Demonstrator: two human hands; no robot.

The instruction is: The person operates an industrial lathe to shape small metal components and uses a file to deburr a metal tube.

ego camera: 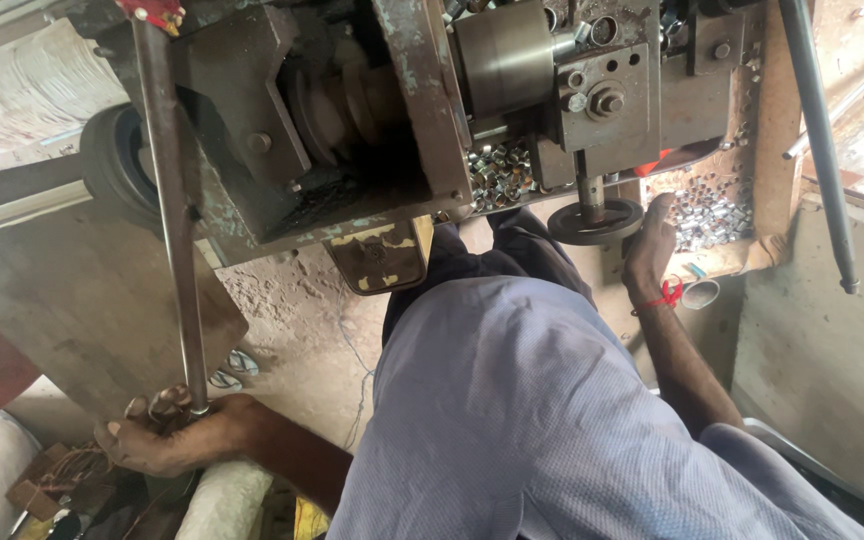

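At the lower left of the head view we note the left hand [167, 440] with its fingers [157, 408] wrapped tight around the bottom end of a long metal lever rod [170, 200]. The rod runs almost straight up the frame to a red-tipped fitting [152, 12] on the top of a worn steel machine [392, 110].

The right hand [649, 250] is raised at the machine's right side, its fingers pressed together against the dark round handwheel [594, 222]; whether they actually pinch it we cannot tell. A red thread [667, 295] circles that wrist.

Small shiny metal sleeves fill a tray [767, 245] just beside the right hand, and more lie in a heap [500, 175] under the cylindrical drum [502, 55]. Our blue shirt [552, 420] covers the lower middle.
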